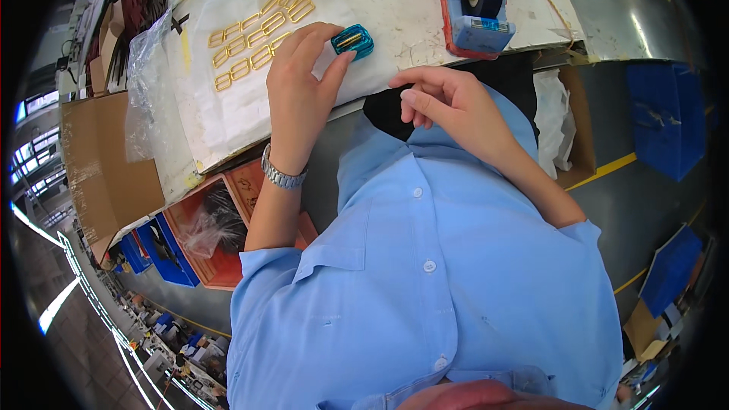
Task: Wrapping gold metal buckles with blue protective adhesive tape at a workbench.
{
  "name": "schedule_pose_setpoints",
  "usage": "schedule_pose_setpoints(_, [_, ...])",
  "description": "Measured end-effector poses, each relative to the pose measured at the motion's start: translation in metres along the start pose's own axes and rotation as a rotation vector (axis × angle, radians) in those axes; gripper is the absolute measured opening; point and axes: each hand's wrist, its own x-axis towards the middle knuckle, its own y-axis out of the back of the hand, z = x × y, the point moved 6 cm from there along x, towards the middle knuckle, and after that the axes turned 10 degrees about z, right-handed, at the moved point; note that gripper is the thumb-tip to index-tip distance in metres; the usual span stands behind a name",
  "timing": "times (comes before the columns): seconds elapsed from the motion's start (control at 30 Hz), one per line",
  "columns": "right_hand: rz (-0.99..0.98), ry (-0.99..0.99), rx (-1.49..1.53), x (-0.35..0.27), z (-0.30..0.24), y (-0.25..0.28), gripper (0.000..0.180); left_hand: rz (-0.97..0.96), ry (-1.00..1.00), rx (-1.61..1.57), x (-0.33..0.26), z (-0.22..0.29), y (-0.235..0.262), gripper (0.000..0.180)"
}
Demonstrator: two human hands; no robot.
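Observation:
My left hand (300,80), with a metal-banded watch (284,175) on its wrist, reaches over the white-covered worktop. Between its thumb and fingers is a small, rounded, see-through teal block (353,42) with a gold-coloured piece showing on it. Several gold rectangular buckles (241,68) lie in slanting rows just left of that hand, some partly hidden behind it. My right hand (448,102) hovers near the table's front edge, above my lap. Its index finger is stretched out and the other fingers curl loosely, with nothing visible in them.
A blue tape dispenser (478,34) with a dark roll stands on the worktop at the right. Clear plastic film (152,87) hangs over the left edge, by a cardboard box (114,159). Below sits an orange crate (228,262); a blue bin (664,121) is at far right.

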Motion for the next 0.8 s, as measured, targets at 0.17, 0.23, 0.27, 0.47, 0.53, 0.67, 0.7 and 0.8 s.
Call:
schedule_pose_setpoints(0.17, [0.009,-0.028,-0.007,-0.011,0.013,0.015,0.026,-0.057,0.072,0.008,0.0,-0.003,-0.002,0.033])
schedule_pose_setpoints(0.23, [0.037,-0.03,-0.023,-0.016,0.012,0.021,0.025,-0.086,0.09,0.016,0.001,-0.004,-0.002,0.034])
schedule_pose_setpoints(0.27, [0.037,-0.027,-0.022,-0.018,0.01,0.023,0.025,-0.086,0.087,0.017,0.0,-0.004,-0.003,0.034])
schedule_pose_setpoints(0.47, [0.13,0.04,0.009,-0.041,-0.022,0.043,0.023,0.022,0.106,-0.014,0.008,-0.008,0.02,0.033])
schedule_pose_setpoints(0.53, [0.335,0.207,0.038,-0.05,-0.044,0.067,0.018,0.068,0.096,0.124,0.01,-0.03,0.045,0.022])
schedule_pose_setpoints(0.67, [0.617,0.348,-0.095,-0.047,-0.064,0.105,0.017,-0.091,-0.097,0.43,0.017,-0.053,0.051,0.01])
schedule_pose_setpoints(0.7, [0.623,0.388,-0.091,-0.041,-0.065,0.11,0.018,-0.09,-0.103,0.427,0.017,-0.056,0.05,0.01])
schedule_pose_setpoints(0.8, [0.619,0.396,-0.091,-0.03,-0.067,0.114,0.019,-0.179,-0.269,0.443,0.018,-0.051,0.036,0.01])
